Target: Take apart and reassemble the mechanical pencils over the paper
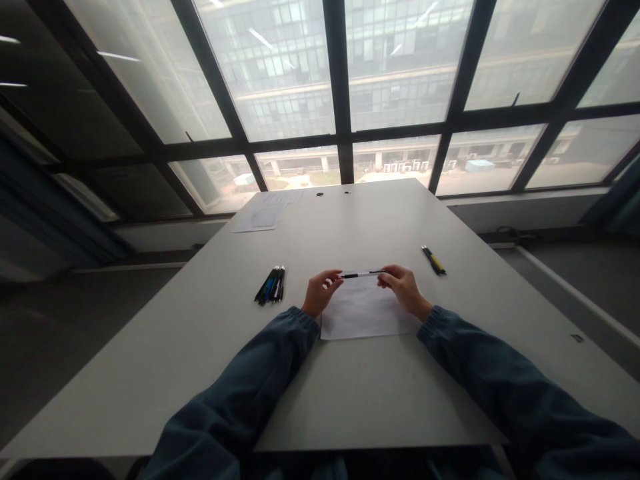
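Observation:
A pen (361, 274) with a black grip and a clear barrel lies level between my two hands, above a white sheet of paper (367, 310). My left hand (320, 291) pinches its left end near the tip. The other end, by the clip, is pinched in the fingers of my right hand (401, 287). To the left of my left hand lies a bunch of several pens (271, 285), mostly black with some blue. Beyond my right hand, a small group of pens (433, 260), black and yellow, rests on the table.
The white table (360, 230) reaches toward a large framed window (390, 67). Printed papers (260, 217) lie at its far left corner. Two small dark round spots mark the far end. A small dark mark (577, 338) is near the right edge.

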Demonstrator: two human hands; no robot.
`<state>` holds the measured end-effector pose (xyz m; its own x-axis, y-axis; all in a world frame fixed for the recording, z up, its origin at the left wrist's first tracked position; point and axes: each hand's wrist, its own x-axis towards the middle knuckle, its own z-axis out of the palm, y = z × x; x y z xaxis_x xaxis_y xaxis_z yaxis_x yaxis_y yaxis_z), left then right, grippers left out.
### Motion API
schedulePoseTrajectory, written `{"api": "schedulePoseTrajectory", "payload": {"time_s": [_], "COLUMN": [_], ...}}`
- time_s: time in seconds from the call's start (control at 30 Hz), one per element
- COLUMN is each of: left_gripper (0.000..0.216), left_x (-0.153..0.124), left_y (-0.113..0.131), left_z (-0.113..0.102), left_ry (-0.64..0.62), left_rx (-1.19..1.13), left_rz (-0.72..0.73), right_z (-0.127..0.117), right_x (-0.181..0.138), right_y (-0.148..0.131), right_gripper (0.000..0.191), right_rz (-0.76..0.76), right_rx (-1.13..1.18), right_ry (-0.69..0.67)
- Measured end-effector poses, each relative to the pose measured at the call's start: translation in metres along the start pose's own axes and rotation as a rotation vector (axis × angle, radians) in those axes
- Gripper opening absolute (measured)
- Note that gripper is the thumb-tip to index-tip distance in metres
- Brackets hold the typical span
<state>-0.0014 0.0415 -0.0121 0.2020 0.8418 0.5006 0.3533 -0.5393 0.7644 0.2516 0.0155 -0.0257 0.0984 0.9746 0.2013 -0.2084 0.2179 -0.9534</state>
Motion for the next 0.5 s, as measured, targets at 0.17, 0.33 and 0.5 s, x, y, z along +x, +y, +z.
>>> {"api": "schedulePoseTrajectory", "payload": {"time_s": [0.17, 0.33, 0.5], "left_gripper": [0.020, 0.021, 0.022], "left_x": [-0.0004, -0.0001, 0.0004], "left_y": [0.0015, 0.0032, 0.0026], "left_z": [0.0002, -0.0004, -0.0004], "left_ry": [-0.005, -0.014, -0.006], "left_rx": [0.027, 0.044, 0.044], "left_rz": [0.012, -0.004, -0.010], "right_z": [-0.0001, -0.0005, -0.0004], "right_x": [-0.0002, -0.0012, -0.0013], "right_y": [0.0005, -0.0004, -0.0004], "right_gripper": [0.027, 0.030, 0.032], "right_rz": [0.003, 0.001, 0.004], "right_rx": [0.004, -0.010, -0.011], "right_ry": [-0.011, -0.020, -0.032]}}
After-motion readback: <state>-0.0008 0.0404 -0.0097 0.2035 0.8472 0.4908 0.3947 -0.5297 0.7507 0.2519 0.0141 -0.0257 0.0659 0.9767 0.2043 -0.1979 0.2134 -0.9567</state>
